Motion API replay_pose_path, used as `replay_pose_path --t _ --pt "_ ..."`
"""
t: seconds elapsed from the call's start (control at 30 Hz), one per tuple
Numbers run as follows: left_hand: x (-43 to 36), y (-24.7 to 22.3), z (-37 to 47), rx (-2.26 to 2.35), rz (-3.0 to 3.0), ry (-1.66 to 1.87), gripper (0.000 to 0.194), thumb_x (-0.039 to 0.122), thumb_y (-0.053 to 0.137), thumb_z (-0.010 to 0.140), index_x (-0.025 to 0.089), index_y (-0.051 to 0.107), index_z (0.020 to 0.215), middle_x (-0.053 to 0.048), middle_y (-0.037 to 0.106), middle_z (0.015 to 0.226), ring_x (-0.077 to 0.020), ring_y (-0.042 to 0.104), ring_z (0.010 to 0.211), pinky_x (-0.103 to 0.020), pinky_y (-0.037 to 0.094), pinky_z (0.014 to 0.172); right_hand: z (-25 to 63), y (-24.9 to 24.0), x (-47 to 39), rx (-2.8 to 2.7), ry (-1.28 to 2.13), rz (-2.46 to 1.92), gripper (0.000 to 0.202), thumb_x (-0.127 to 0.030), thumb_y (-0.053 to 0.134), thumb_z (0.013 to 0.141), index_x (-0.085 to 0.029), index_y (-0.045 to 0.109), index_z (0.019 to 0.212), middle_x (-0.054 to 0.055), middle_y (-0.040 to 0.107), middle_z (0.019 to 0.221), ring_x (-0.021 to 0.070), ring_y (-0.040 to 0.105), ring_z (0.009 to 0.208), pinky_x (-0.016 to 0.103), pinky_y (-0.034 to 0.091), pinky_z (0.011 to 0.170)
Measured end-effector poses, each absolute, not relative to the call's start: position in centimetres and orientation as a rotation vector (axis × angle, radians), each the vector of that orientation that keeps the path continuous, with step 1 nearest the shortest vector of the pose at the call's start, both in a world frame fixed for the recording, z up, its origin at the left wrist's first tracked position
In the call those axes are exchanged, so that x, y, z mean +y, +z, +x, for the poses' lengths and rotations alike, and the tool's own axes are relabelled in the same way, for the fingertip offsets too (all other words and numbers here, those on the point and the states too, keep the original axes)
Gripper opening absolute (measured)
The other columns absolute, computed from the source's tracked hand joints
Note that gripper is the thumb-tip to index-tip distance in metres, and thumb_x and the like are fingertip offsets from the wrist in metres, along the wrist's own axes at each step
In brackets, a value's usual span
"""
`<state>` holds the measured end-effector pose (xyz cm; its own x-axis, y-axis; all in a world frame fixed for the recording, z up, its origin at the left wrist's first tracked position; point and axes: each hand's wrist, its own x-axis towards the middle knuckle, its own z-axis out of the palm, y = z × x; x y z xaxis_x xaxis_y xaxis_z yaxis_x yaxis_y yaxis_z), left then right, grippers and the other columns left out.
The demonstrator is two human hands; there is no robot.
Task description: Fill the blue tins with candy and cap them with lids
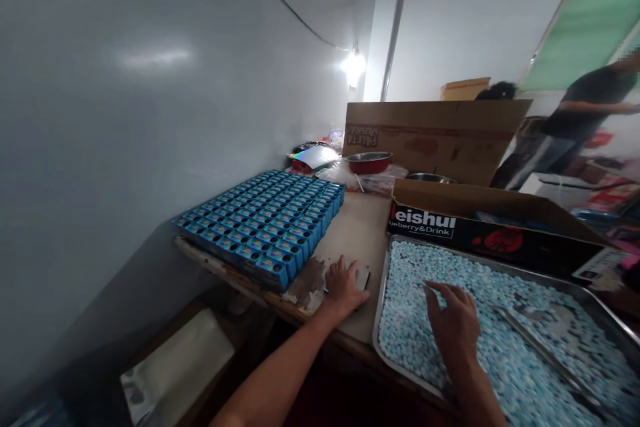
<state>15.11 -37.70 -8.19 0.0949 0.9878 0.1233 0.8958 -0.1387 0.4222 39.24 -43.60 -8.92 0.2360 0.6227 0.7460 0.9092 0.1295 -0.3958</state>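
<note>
My left hand [345,285] rests with fingers spread on a small flat dark-edged piece [364,278] on the worn table [357,233]. To its left stand rows of small blue boxes [260,220] with round dark holes on top. On the right, a metal tray [379,320] holds a layer of small pale blue and white pieces [410,293]. Over these pieces is my right hand [453,317], its thumb and forefinger extended toward each other; whether anything sits between the fingertips is too small to tell. A long metal strip [550,357] lies across the pieces.
Behind the tray is a black open carton [470,237]. Further back are a red bowl [369,162], plastic bags and a large cardboard sheet [430,133]. A person in dark clothing [590,103] stands at the far right. A wall runs along the left.
</note>
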Motion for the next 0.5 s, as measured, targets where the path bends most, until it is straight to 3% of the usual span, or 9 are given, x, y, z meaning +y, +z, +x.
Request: replay_pose_path --t 0.2,0.33,0.4,0.5 --pt "-37.5 -9.1 15.8 1.907 2.109 0.610 0.083 0.042 0.079 0.065 0.030 0.054 0.143 -0.013 0.042 0.156 -0.0394 0.046 0.134 -0.054 0.039 0.110 40.0 -9.5 -43.4 -1.446 -0.366 -1.630 0.044 -0.050 0.047 0.095 -0.019 0.079 0.093 0.010 0.072 0.089 0.0272 0.062 0.083 0.040 0.047 0.079" --pt "-38.6 -9.7 14.4 1.878 2.125 0.673 0.093 0.054 0.077 0.071 0.025 0.044 0.153 -0.018 0.032 0.162 -0.0428 0.031 0.148 -0.059 0.030 0.118 40.3 -9.8 -43.2 -1.461 -0.329 -1.658 0.045 -0.051 0.046 0.093 -0.019 0.079 0.092 0.012 0.073 0.090 0.0280 0.063 0.084 0.040 0.047 0.077" --pt "-39.7 -10.2 12.3 1.810 2.194 0.784 0.083 0.053 0.073 0.079 0.021 0.047 0.151 -0.019 0.037 0.160 -0.0407 0.031 0.149 -0.058 0.029 0.120 40.2 -9.4 -43.3 -1.427 -0.241 -1.674 0.047 -0.053 0.047 0.091 -0.019 0.079 0.092 0.013 0.075 0.092 0.0282 0.065 0.084 0.039 0.047 0.076" --pt "-40.7 -11.4 8.6 1.692 2.282 1.122 0.047 0.037 0.058 0.094 0.020 0.059 0.137 -0.016 0.052 0.148 -0.0315 0.046 0.140 -0.052 0.039 0.117 39.4 -7.6 -43.7 -1.331 -0.024 -1.738 0.047 -0.051 0.048 0.092 -0.017 0.078 0.105 0.013 0.078 0.090 0.0279 0.069 0.081 0.037 0.048 0.072"
